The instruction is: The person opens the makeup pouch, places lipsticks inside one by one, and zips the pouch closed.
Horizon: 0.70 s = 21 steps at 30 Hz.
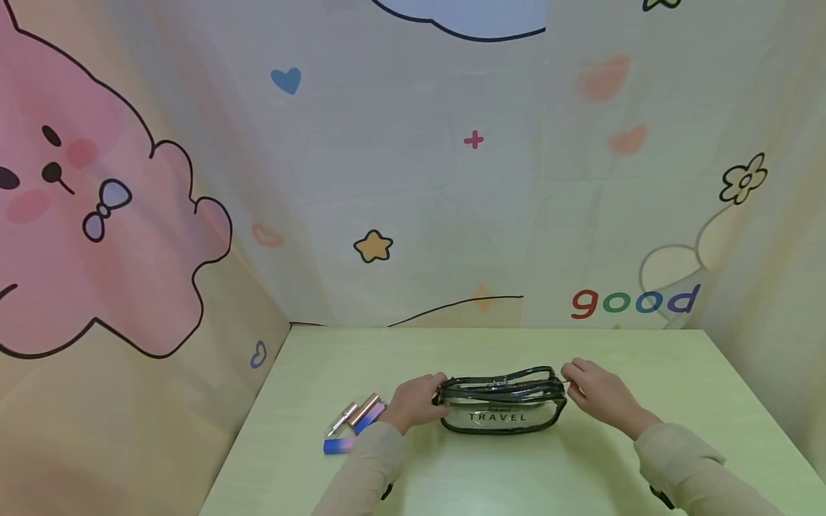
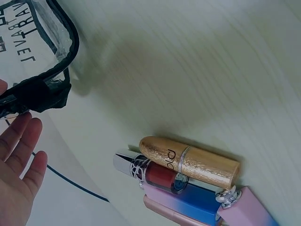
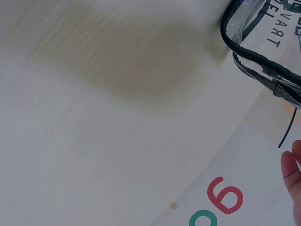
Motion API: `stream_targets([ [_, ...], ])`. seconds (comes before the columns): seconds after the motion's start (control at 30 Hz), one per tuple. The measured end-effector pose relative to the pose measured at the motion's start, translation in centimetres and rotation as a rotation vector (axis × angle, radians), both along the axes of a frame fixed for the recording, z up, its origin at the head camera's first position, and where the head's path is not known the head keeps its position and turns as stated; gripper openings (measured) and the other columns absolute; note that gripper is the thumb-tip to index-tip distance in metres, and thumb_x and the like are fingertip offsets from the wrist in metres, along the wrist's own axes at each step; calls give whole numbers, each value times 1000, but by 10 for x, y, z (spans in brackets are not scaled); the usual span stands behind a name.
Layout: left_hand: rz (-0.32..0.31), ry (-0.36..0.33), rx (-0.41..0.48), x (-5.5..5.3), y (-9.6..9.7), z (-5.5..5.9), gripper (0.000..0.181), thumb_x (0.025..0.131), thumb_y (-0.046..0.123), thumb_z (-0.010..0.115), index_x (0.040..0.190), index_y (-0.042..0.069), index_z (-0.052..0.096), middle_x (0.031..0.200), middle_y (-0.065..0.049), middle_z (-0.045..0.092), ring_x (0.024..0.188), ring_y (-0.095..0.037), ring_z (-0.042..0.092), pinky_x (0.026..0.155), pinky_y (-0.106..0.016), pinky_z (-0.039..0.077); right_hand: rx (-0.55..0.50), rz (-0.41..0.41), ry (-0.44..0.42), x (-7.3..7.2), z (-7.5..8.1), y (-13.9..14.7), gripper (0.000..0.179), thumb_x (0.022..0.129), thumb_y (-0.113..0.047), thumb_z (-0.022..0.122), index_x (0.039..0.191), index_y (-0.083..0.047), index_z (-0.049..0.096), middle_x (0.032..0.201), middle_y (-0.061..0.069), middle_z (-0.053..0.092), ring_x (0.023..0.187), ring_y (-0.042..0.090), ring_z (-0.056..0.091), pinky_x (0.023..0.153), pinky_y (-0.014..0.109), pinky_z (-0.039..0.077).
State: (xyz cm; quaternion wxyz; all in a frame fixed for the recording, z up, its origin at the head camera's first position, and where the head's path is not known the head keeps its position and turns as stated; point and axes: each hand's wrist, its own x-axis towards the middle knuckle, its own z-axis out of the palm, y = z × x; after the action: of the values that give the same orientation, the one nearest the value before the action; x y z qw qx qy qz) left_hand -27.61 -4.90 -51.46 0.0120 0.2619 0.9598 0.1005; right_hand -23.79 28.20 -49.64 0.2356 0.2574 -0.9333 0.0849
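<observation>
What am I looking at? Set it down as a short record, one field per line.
Main item: clear pouch with black trim, printed TRAVEL
Left hand: grips the pouch's left end
Right hand: seems to pinch something small at the pouch's right end
Near left hand: gold tube, red tube, pink-and-blue tubes, on the table
Backdrop: printed cloth reading "good"

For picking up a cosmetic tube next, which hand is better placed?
Probably the left hand: the gold tube lies on its side of the clear pouch. It must first release the pouch, though. The right hand is at the opposite end, farther away.
</observation>
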Motion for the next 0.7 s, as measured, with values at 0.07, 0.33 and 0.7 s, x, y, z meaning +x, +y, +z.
stream_targets([
  [0.07, 0, -3, 4, -1, -1, -1, 40, 74, 34, 62, 111, 24, 50, 94, 9, 61, 77, -6, 55, 65, -25, 46, -5, -6, -11, 0, -1, 1, 14, 69, -1, 58, 75, -12, 52, 69, -7, 41, 62, 7, 37, 50, 19, 35],
  [0.33, 3, -7, 1, -2, 0, -3, 40, 74, 33, 63, 110, 24, 49, 95, 8, 61, 77, -7, 56, 64, -27, 46, 1, -49, -47, -1, -3, 2, 14, 70, -2, 60, 76, -12, 52, 68, -7, 40, 61, 8, 37, 49, 19, 32],
  [0.7, -21, 8, 33, -1, -3, -5, 41, 73, 29, 61, 112, 22, 48, 91, 5, 61, 73, -8, 54, 59, -26, 44, 32, -82, -63, -1, -6, 5, 16, 72, -4, 57, 76, -17, 49, 69, -7, 43, 61, 8, 40, 46, 18, 30],
])
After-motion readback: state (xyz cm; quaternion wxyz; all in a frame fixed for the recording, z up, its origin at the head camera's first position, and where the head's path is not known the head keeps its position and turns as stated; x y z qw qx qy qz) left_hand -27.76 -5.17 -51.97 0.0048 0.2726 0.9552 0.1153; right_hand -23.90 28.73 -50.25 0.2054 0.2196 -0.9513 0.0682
